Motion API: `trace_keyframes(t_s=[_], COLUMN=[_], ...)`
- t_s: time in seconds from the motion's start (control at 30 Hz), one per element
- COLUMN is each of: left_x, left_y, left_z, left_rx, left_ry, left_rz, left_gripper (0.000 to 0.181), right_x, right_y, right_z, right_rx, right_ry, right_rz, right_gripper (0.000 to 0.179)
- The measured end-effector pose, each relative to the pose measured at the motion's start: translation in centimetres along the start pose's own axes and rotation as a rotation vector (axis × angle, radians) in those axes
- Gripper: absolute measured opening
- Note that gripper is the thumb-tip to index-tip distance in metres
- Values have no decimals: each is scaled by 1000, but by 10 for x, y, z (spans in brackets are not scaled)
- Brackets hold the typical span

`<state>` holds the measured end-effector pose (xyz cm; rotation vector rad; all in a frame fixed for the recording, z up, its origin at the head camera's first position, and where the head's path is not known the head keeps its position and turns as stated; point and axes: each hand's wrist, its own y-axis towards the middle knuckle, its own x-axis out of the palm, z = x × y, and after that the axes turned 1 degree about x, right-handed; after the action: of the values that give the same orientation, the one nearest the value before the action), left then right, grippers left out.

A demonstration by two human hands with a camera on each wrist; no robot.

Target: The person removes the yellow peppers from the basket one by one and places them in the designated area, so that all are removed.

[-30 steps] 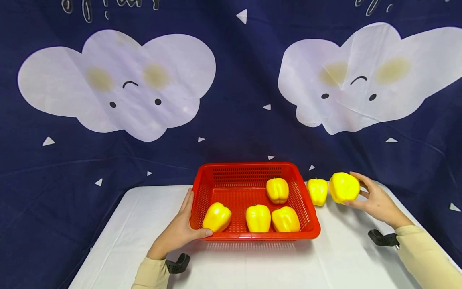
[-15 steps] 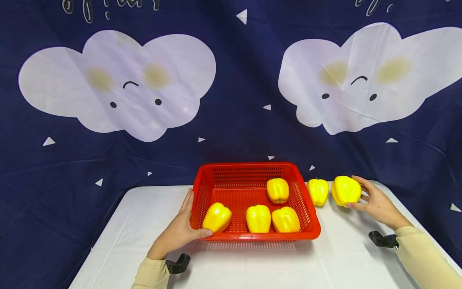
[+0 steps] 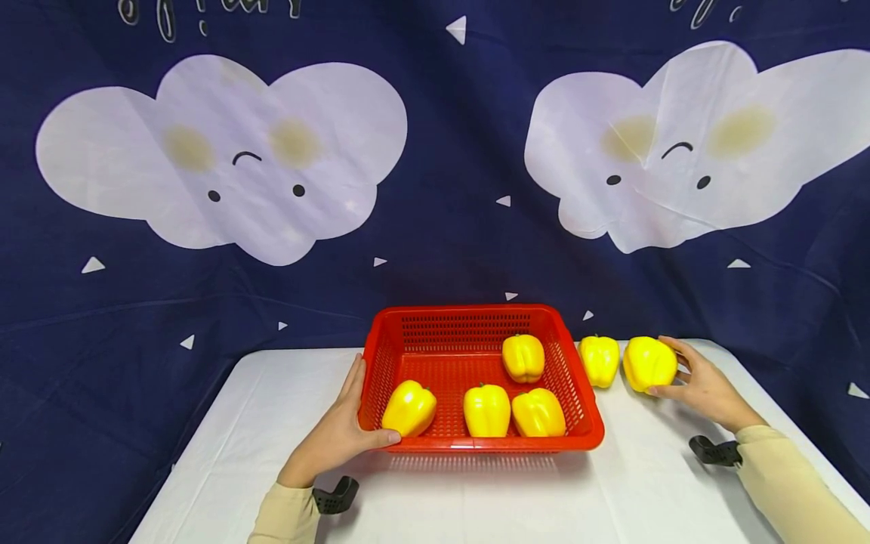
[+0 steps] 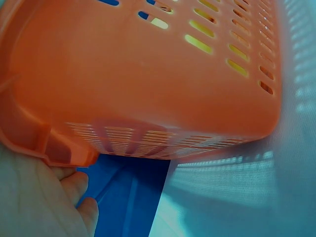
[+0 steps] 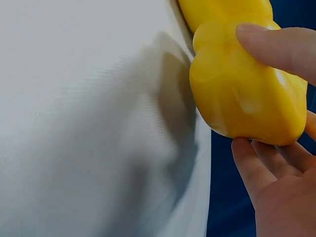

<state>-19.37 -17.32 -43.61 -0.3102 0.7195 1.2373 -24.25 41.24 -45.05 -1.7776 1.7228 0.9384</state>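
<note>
My right grip [image 3: 707, 389], thumb spread from fingers, holds a yellow pepper [image 3: 649, 364] near the back edge of the tabletop [image 3: 530, 499]; being glossy, it might slip and roll off. My left grip [image 3: 343, 431] holds the red basket [image 3: 476, 444] by its corner; pushing sideways could knock the neighbouring pepper [image 3: 599, 361].

Head view forward, downward; wrist views close

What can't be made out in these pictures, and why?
Head: lower end of the front middle pepper, behind the rim of the red basket.
Left wrist: peppers inside, mostly hidden by the basket wall.
Right wrist: right hand, partly cut off by the right edge.
Head: backdrop lettering, cut off by the top edge.
</note>
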Motion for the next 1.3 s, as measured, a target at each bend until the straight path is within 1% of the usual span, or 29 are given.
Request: trace_keyframes(t_s=[0.27, 0.57, 0.77, 1.1, 1.3], left_x=[0, 0, 0, 0, 0], left_y=[1, 1, 0, 1, 1], left_z=[-1, -2, -2, -2, -1], left_rx=[17, 22, 27, 18, 18], left_ry=[-4, -11, -16, -9, -7], left_rz=[7, 9, 11, 6, 6], left_gripper=[130, 130, 130, 130, 130], right_x=[3, 5, 6, 5, 4], right_y=[1, 1, 2, 5, 5], right_z=[3, 3, 4, 1, 2], right_rx=[27, 61, 49, 61, 42], right_ry=[24, 16, 18, 17, 0], right_rz=[-27, -52, -55, -73, -71], right_gripper=[109, 111, 111, 113, 113])
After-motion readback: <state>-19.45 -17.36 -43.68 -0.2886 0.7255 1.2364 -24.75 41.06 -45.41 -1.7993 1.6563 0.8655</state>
